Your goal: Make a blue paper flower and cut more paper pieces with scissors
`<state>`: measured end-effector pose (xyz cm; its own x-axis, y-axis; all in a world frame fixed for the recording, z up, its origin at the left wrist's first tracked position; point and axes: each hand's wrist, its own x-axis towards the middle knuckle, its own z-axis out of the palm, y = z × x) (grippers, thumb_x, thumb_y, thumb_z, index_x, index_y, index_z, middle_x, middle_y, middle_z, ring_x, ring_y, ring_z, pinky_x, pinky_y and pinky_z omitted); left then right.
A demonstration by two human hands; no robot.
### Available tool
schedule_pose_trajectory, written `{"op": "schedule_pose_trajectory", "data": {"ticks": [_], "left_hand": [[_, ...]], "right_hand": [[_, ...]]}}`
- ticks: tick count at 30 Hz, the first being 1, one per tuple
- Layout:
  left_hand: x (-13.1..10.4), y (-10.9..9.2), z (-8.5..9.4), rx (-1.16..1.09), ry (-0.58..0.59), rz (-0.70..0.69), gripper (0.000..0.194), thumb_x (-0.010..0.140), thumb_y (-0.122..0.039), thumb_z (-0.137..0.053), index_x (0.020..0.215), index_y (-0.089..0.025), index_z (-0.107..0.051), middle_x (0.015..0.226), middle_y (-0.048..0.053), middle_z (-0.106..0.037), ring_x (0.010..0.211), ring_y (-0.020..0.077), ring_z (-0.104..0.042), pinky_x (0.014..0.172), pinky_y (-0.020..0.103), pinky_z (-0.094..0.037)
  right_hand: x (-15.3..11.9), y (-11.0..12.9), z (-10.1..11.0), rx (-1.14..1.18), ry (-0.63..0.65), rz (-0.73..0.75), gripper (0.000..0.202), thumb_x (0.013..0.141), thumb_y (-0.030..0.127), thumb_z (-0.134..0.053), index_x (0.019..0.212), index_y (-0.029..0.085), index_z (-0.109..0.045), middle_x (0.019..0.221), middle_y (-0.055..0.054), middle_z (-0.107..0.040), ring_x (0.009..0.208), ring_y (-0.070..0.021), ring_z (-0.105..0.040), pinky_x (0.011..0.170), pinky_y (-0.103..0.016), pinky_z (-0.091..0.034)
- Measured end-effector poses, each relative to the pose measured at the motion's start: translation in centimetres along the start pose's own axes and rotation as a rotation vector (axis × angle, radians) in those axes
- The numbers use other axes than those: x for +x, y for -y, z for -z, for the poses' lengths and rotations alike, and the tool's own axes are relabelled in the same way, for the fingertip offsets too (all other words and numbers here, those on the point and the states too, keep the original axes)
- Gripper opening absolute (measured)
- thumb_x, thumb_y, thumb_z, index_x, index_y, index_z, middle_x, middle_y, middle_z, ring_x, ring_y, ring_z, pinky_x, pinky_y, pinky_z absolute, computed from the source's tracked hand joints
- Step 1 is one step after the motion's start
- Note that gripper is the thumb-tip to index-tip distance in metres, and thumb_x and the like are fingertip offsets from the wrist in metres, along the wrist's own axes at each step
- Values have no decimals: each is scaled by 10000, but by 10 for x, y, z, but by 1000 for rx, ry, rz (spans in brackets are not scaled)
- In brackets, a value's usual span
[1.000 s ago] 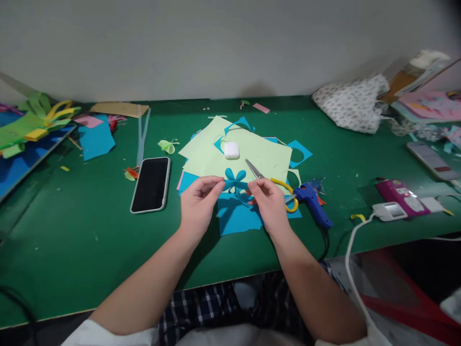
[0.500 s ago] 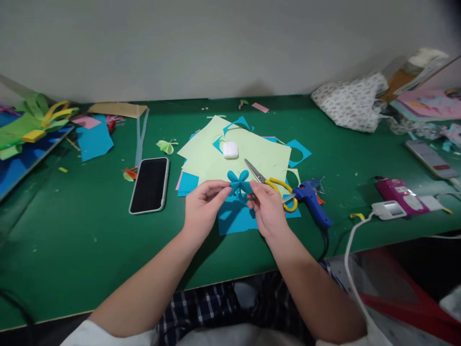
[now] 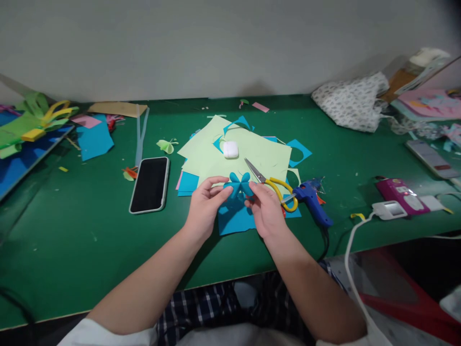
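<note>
Through the head camera I looked first for lettering: the magenta device on the right of the counter carried markings too small for me to read, and the phone on the left showed a dark screen. Against the view of a second earlier, the left hand had come nearer to the right hand, narrowing the gap between their fingertips — and the folded blue paper piece had shifted slightly to the right with them. The scissors and the blue glue gun lay where they had been.

The blue paper piece was between the two hands, held up at the near side of the pale green sheets, with a flat blue sheet below it. The left hand pinched its left side between thumb and fingers; the right hand gripped its right side the same way, close beside the scissors' yellow handles — I could not tell whether it touched them. Farther off, a white case rested on the pale green sheets.
</note>
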<state>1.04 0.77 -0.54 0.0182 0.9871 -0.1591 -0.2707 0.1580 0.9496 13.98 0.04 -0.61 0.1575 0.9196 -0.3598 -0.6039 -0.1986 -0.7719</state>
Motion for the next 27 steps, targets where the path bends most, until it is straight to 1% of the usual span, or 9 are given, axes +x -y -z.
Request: {"op": "schedule_pose_trajectory", "data": {"ticks": [4,7,10,13,17,20,23,25,27], "left_hand": [[2,0,0,13,-12,-12,168,669,-295,-731,779,-197,-652,682,-16,-611,567,85,-513,525,223,-407],[4,-1,0,-44,-27,28,168,675,-327,-722,711,-179,-649,724,1,-616,585,92,-520,534,239,-423],[5,-3,1,-123,-3,110,196,631,-284,-762,763,-187,-654,676,-16,-604,555,77,-512,532,221,-423],[4,-4,2,-175,36,188,274,635,-261,-769,868,-205,-636,602,-44,-580,521,60,-497,541,200,-425],[4,-5,3,-205,80,218,311,657,-240,-762,909,-223,-580,582,-59,-569,514,59,-499,538,188,-421],[4,-4,3,-196,115,212,362,668,-226,-756,971,-238,-560,574,-66,-559,517,60,-498,544,182,-419],[3,-5,3,-170,146,220,423,680,-230,-748,1050,-238,-544,586,-58,-568,532,66,-511,547,179,-414],[2,-6,3,-168,150,219,437,688,-232,-742,1073,-237,-536,592,-57,-568,539,65,-512,552,178,-414],[1,-7,3,-177,152,219,441,691,-225,-739,1081,-240,-534,596,-61,-563,545,63,-511,560,177,-417]], "right_hand": [[1,0,0,-20,-12,60,251,568,337,-762,558,176,-569,561,45,-518,533,-92,-475,493,-230,-386],[1,0,0,-31,-40,88,234,571,360,-746,594,175,-605,610,25,-556,594,-114,-509,551,-259,-432],[1,0,-1,-25,-45,78,219,567,356,-740,604,178,-617,636,17,-578,642,-132,-528,594,-280,-440],[0,0,-1,-24,-11,60,191,616,345,-716,610,182,-618,655,16,-587,662,-132,-523,643,-288,-423],[-1,-1,-1,-7,-3,72,162,648,316,-707,603,186,-623,647,28,-578,675,-124,-511,674,-282,-400],[-2,-1,-1,0,13,106,157,656,299,-707,587,189,-619,625,38,-554,656,-113,-493,656,-266,-395],[-3,0,-1,-10,13,147,186,656,280,-716,554,184,-594,585,49,-499,590,-88,-444,573,-230,-369],[-5,1,-2,-16,22,149,230,659,282,-719,526,178,-562,546,56,-443,529,-73,-390,487,-209,-321],[-7,2,-3,-22,45,112,263,665,297,-715,515,175,-538,512,62,-393,476,-63,-332,410,-197,-246]]}}
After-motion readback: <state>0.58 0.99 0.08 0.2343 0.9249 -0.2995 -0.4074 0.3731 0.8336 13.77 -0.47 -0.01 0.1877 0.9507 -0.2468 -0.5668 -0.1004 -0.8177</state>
